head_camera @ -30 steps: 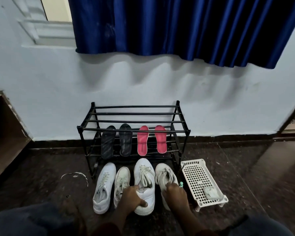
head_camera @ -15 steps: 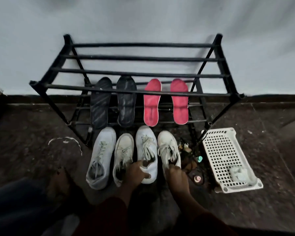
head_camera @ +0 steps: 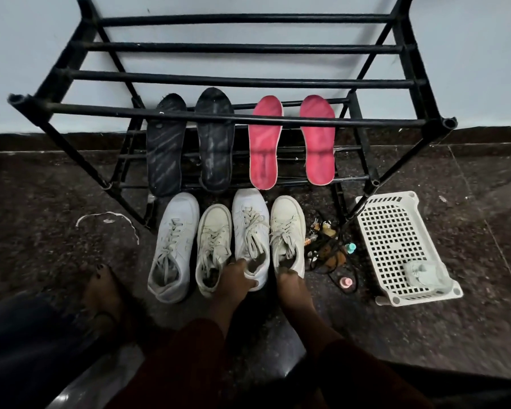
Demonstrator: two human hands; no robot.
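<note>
Dim light, dark foreground, wide-angle edge bending

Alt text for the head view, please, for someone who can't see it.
The left hand grips the third sneaker and the right hand the fourth sneaker in a floor row of four white shoes before a black rack holding insoles.

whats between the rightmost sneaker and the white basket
Head view: a small clutter heap, dark cords plus a teal-capped bottle and a pink-capped bottle.

Fingertips of right hand hidden inside cream sneaker, floor clutter too small to identify, rack cropped at top.
</note>
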